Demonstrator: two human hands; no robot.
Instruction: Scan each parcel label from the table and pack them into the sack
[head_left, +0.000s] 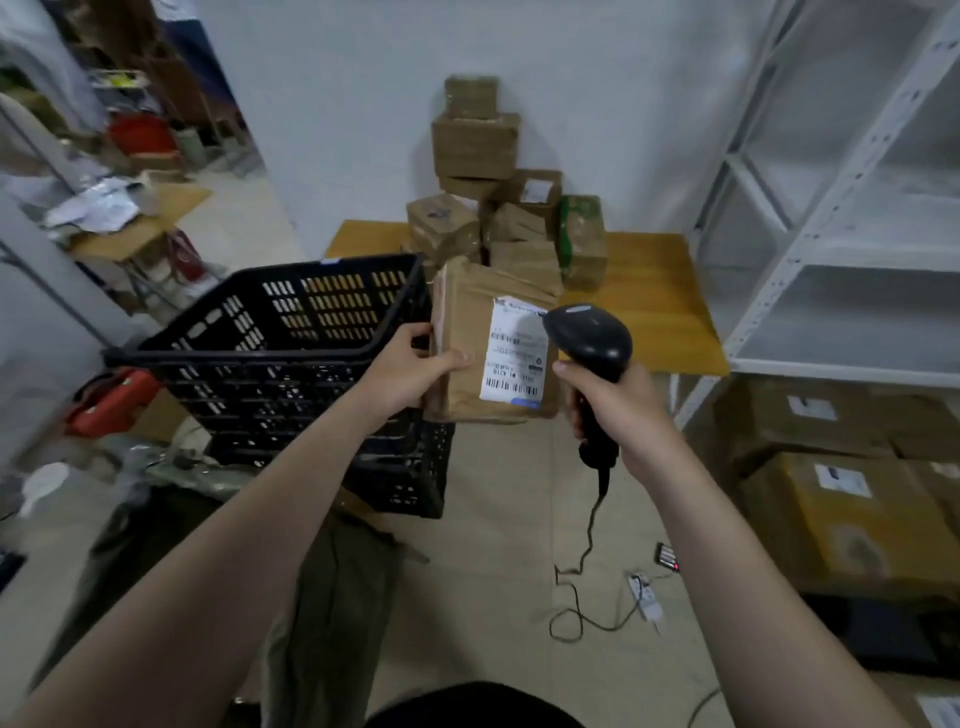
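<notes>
You are at the scan step. Keep the parcel (467, 312) still, with its label (514, 358) facing the scanner (592, 335). Aim at the bar lines, not the label's edge. The scanner sits very close to the label's top right corner, so pulling it back a little may help it read.

Your left hand (405, 371) holds the parcel by its left edge, thumb on the front. Your right hand (623, 410) is wrapped tight round the scanner handle.

The parcel is up in the air, near you, just right of the basket (291, 338). More parcels sit in a pile (493, 223) on the far table (654, 291). The dark cloth (332, 597) down near you may be the sack, but I can't tell.
</notes>
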